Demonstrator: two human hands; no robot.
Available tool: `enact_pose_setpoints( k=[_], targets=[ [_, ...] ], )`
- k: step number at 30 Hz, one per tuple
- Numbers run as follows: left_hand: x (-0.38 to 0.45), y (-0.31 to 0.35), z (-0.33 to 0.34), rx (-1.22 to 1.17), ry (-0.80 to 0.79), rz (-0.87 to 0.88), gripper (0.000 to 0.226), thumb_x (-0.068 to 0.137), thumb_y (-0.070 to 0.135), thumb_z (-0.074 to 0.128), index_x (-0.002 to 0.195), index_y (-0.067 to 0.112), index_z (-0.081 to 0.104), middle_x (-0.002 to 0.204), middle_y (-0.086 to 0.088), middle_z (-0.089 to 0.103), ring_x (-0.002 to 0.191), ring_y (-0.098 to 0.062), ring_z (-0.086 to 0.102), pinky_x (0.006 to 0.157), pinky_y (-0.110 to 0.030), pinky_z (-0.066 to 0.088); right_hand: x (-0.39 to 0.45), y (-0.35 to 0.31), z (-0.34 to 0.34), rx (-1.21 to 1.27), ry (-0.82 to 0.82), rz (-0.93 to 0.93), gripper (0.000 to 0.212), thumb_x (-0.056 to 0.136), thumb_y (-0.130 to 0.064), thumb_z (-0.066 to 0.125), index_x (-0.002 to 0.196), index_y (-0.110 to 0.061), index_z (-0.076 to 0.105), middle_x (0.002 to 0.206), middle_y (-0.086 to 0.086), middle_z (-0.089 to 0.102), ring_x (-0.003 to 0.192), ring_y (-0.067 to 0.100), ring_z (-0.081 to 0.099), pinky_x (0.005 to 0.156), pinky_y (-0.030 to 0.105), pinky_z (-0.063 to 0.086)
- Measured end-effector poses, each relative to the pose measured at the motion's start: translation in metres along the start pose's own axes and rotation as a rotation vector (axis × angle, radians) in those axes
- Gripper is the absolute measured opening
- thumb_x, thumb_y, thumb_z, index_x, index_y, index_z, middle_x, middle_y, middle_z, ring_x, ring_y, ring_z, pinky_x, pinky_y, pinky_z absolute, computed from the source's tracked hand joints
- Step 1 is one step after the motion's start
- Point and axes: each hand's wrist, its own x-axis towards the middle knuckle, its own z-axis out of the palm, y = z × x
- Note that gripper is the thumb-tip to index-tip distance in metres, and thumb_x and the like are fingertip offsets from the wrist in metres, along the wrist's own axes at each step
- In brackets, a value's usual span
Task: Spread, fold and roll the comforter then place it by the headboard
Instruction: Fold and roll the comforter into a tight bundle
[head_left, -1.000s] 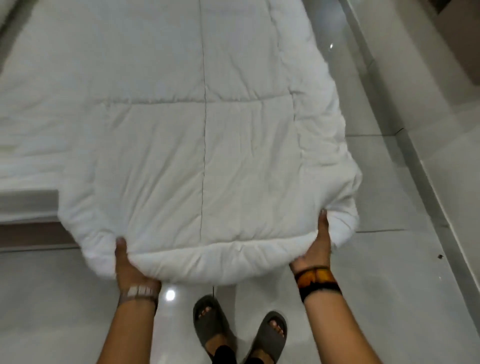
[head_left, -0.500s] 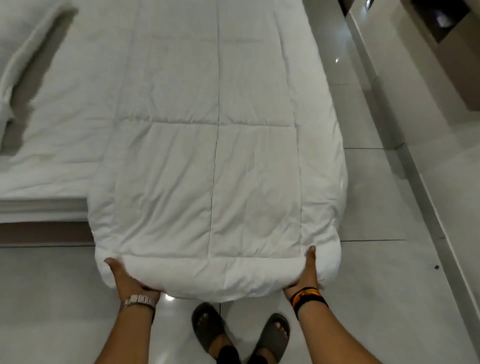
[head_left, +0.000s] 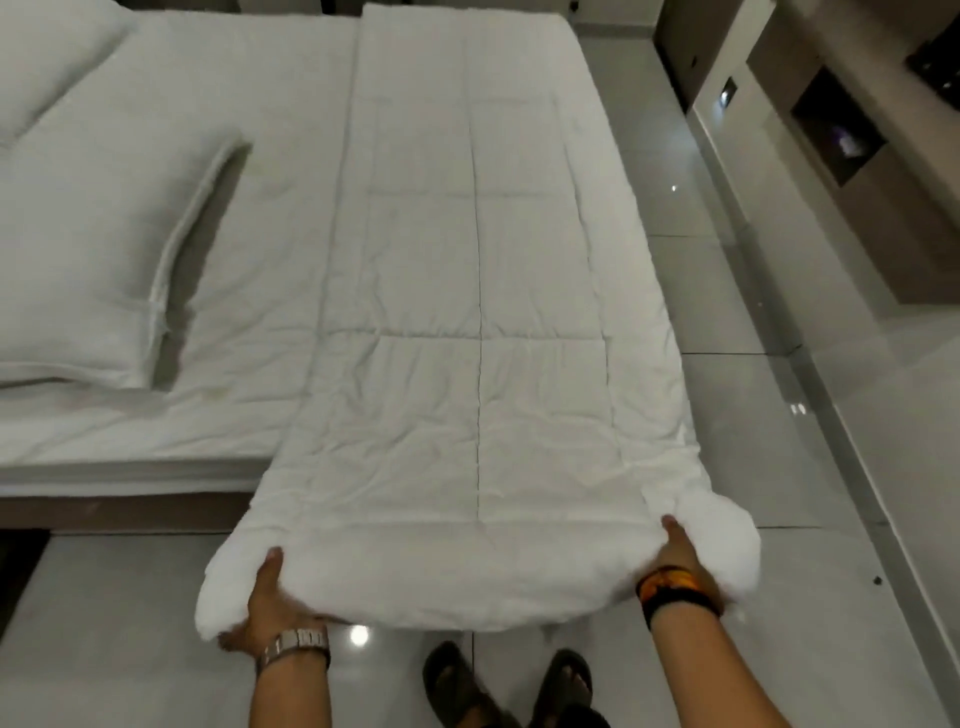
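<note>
A white quilted comforter (head_left: 478, 322), folded into a long strip, lies along the right side of the bed and hangs past the foot end. My left hand (head_left: 270, 603) grips its near edge at the left corner, thumb on top. My right hand (head_left: 680, 558) grips the near edge at the right corner. The near end is lifted off the floor and bunched around both hands. The far end reaches the top of the bed. The headboard is not in view.
The bed (head_left: 130, 457) with a white sheet fills the left. Two white pillows (head_left: 93, 270) lie on its left part. Glossy floor tiles (head_left: 753, 467) run along the right, edged by a wall unit (head_left: 841, 156). My sandalled feet (head_left: 509, 686) stand below the comforter.
The view has tilted up, showing more of the bed and pillows. The comforter strip is pulled straighter and longer, and both hands have shifted further apart on the near edge.
</note>
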Motion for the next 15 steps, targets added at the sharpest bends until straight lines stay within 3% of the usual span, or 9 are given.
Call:
enact_pose_setpoints(
  k=[1,3,5,8,10,11,13,15],
  targets=[
    [-0.005,0.013,0.010,-0.068,0.096,0.062,0.103,0.047,0.058,0.097,0.136,0.032,0.052,0.132,0.012,0.062,0.120,-0.017,0.064,0.099,-0.049,0.052,-0.016,-0.013,0.015,0.030,0.039,-0.024,0.133,0.066,-0.058,0.087,0.165,-0.019,0.007,0.168,0.008,0.025,0.147,0.031,0.036,0.119,0.052,0.032],
    [-0.023,0.044,0.048,-0.187,0.174,0.193,0.101,0.039,0.046,0.103,0.124,0.036,0.050,0.126,0.014,0.063,0.109,-0.013,0.069,0.092,-0.050,0.057,-0.041,-0.039,0.056,0.079,0.042,-0.099,0.142,0.056,-0.051,0.087,0.165,-0.021,0.001,0.167,0.010,0.024,0.144,0.034,0.040,0.115,0.057,0.036],
    [-0.043,0.077,0.100,-0.271,0.138,0.283,0.107,0.044,0.035,0.104,0.134,0.029,0.047,0.135,0.007,0.062,0.112,-0.017,0.069,0.094,-0.053,0.056,-0.059,-0.065,0.101,0.062,0.010,-0.174,0.138,0.066,-0.040,0.090,0.164,-0.021,-0.006,0.166,0.013,0.022,0.142,0.036,0.041,0.113,0.057,0.038],
    [-0.037,0.130,0.184,-0.289,0.054,0.332,0.124,0.061,0.027,0.099,0.156,0.020,0.020,0.148,-0.003,0.049,0.120,-0.022,0.062,0.098,-0.049,0.054,-0.075,-0.113,0.181,-0.023,-0.067,-0.225,0.127,0.078,-0.035,0.088,0.164,-0.014,-0.003,0.169,0.015,0.016,0.148,0.035,0.034,0.118,0.050,0.033],
    [-0.025,0.169,0.244,-0.273,-0.018,0.334,0.123,0.064,0.029,0.097,0.155,0.024,0.015,0.142,-0.004,0.049,0.114,-0.025,0.063,0.094,-0.051,0.056,-0.071,-0.147,0.241,-0.079,-0.203,-0.237,0.135,0.068,-0.043,0.092,0.164,-0.016,0.002,0.167,0.017,0.024,0.143,0.038,0.041,0.112,0.054,0.041],
    [-0.017,0.187,0.276,-0.269,-0.079,0.319,0.122,0.066,0.031,0.096,0.155,0.025,0.013,0.140,-0.006,0.051,0.111,-0.026,0.065,0.091,-0.052,0.057,-0.064,-0.161,0.271,-0.066,-0.299,-0.243,0.136,0.063,-0.043,0.093,0.164,-0.023,0.004,0.162,0.017,0.034,0.134,0.039,0.051,0.101,0.058,0.050],
    [0.005,0.213,0.327,-0.246,-0.225,0.251,0.117,0.075,0.041,0.090,0.159,0.026,0.010,0.149,-0.009,0.049,0.116,-0.030,0.066,0.088,-0.049,0.058,-0.041,-0.183,0.326,-0.091,-0.496,-0.179,0.117,0.071,-0.048,0.085,0.162,-0.032,0.013,0.148,0.010,0.052,0.115,0.033,0.062,0.083,0.058,0.057],
    [0.033,0.217,0.357,-0.095,-0.268,0.167,0.107,0.083,0.058,0.076,0.162,0.025,0.012,0.164,-0.008,0.035,0.137,-0.031,0.054,0.097,-0.047,0.054,-0.021,-0.190,0.355,-0.267,-0.568,-0.168,0.094,0.083,-0.056,0.072,0.160,-0.029,0.025,0.143,0.008,0.053,0.118,0.032,0.059,0.091,0.058,0.052]
  ],
)
